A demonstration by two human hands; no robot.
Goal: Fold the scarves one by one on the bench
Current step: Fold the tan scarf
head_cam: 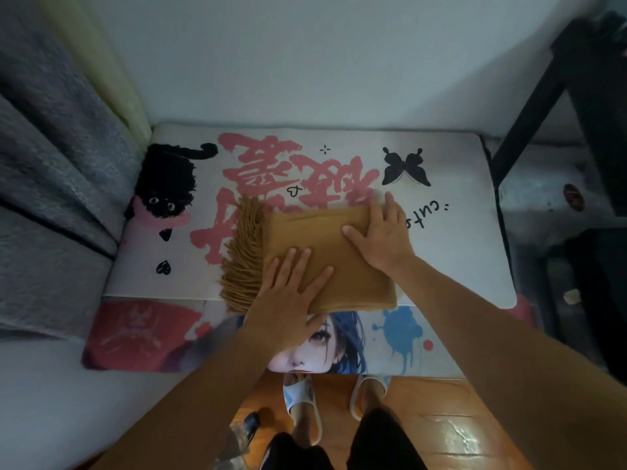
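Observation:
A mustard-brown scarf (325,239) lies folded into a thick rectangle in the middle of the bench (468,266), its fringe fanned out along the left side. My left hand (291,300) rests flat on the scarf's near left part, fingers spread. Flat on the far right corner of the scarf lies my right hand (380,232), fingers also apart. Neither hand grips the cloth. No other scarf is in view.
The bench carries a white mat printed with pink characters, a black cat (169,188) and a butterfly (405,167). A grey sofa (51,198) stands at the left, a black frame (543,106) at the right, a wall behind. My slippered feet (336,401) stand on wooden floor.

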